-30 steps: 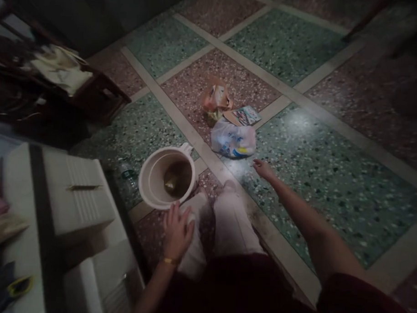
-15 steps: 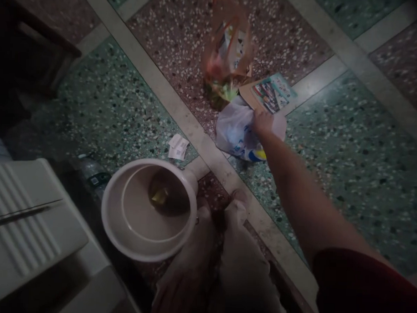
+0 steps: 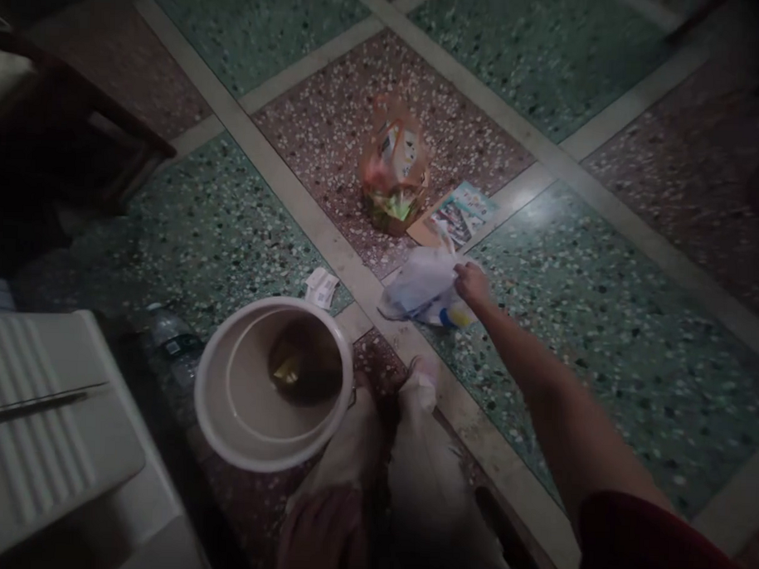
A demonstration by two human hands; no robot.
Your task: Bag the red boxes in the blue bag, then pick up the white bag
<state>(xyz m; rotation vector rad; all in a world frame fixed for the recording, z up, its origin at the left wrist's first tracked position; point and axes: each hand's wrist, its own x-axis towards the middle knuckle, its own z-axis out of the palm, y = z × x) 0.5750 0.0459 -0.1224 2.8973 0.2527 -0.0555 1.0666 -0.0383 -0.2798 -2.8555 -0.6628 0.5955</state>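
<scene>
My right hand [image 3: 472,284] is closed on the edge of a white plastic bag [image 3: 420,288] with blue and yellow print, lying on the terrazzo floor. My left hand [image 3: 326,533] rests dim and blurred on my knee at the bottom edge; its fingers are not clear. A round beige bin [image 3: 274,383] stands just left of my legs, with some yellowish scrap at its bottom.
An orange plastic bag [image 3: 393,165] with packets stands beyond the white bag, a printed leaflet on cardboard [image 3: 457,216] beside it. A small paper scrap [image 3: 321,287] and a plastic bottle [image 3: 169,341] lie near the bin. A white ribbed box [image 3: 44,439] is at left, dark wooden furniture [image 3: 61,132] behind.
My right hand reached out to the white bag, closed on it and has drawn it a little nearer to me. The view tilted down and then back.
</scene>
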